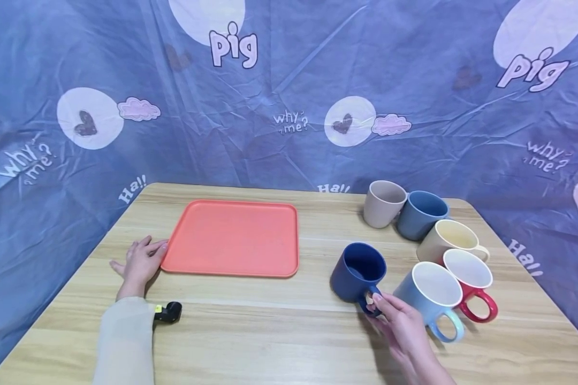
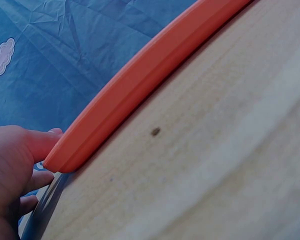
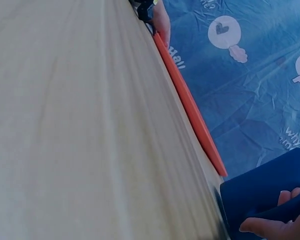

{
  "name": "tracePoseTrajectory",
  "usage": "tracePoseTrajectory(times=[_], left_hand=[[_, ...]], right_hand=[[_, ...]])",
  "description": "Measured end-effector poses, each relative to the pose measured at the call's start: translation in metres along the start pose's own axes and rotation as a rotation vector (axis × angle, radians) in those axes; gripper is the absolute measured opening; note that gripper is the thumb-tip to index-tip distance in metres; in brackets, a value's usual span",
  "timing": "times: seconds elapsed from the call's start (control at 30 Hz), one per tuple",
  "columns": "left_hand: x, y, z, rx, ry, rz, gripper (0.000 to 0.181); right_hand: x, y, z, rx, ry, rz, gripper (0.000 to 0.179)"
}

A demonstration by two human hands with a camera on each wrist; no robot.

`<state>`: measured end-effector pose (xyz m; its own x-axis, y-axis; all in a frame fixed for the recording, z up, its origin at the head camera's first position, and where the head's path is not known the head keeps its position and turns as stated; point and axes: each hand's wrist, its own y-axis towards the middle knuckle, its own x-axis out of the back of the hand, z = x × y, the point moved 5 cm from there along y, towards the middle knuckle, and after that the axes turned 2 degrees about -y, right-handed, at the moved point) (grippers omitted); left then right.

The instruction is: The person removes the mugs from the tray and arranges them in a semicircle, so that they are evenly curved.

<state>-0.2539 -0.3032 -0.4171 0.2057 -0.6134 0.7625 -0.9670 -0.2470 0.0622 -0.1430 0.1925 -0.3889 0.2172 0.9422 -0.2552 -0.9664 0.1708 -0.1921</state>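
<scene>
My right hand [image 1: 404,326] grips the handle of a dark blue mug [image 1: 358,272], its thumb and fingers about the handle. The mug [image 3: 265,190] is upright, low over the table, right of the tray. At the left, my left hand [image 1: 142,260] touches the left edge of a coral-red rectangular tray [image 1: 231,238] with its fingers spread. In the left wrist view, fingertips of the left hand [image 2: 15,175] meet the corner of the tray's rim [image 2: 120,107]. Beside the right hand stands a light blue mug [image 1: 431,294].
A red mug with white inside [image 1: 467,275], a cream mug [image 1: 450,240], a slate-blue mug [image 1: 419,216] and a grey-beige cup [image 1: 382,206] cluster at the right. A black wrist camera [image 1: 168,312] sits by the left sleeve. A blue printed cloth [image 1: 279,96] hangs behind the wooden table.
</scene>
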Motion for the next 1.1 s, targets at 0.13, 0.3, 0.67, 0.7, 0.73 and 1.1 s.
tracePoseTrajectory(times=[0.13, 0.3, 0.67, 0.7, 0.73, 1.1], left_hand=[[0.0, 0.0, 0.0, 0.001, 0.003, 0.003, 0.05], [0.0, 0.0, 0.001, 0.006, 0.007, -0.003, 0.049], [0.001, 0.0, 0.0, 0.008, 0.007, -0.002, 0.049], [0.0, 0.0, 0.0, 0.008, 0.007, -0.001, 0.049], [0.0, 0.0, 0.0, 0.008, 0.007, -0.001, 0.05], [0.0, 0.0, 0.0, 0.01, 0.007, 0.011, 0.05]], right_hand=[[0.003, 0.0, -0.002, 0.001, 0.015, -0.027, 0.02], [0.005, -0.001, -0.001, 0.019, 0.053, -0.023, 0.02], [0.01, -0.005, -0.004, 0.023, 0.061, -0.084, 0.019], [0.01, -0.006, -0.005, 0.026, 0.072, -0.084, 0.02], [0.011, -0.006, -0.005, 0.029, 0.084, -0.086, 0.02], [0.015, -0.012, -0.009, 0.082, 0.225, -0.079, 0.023]])
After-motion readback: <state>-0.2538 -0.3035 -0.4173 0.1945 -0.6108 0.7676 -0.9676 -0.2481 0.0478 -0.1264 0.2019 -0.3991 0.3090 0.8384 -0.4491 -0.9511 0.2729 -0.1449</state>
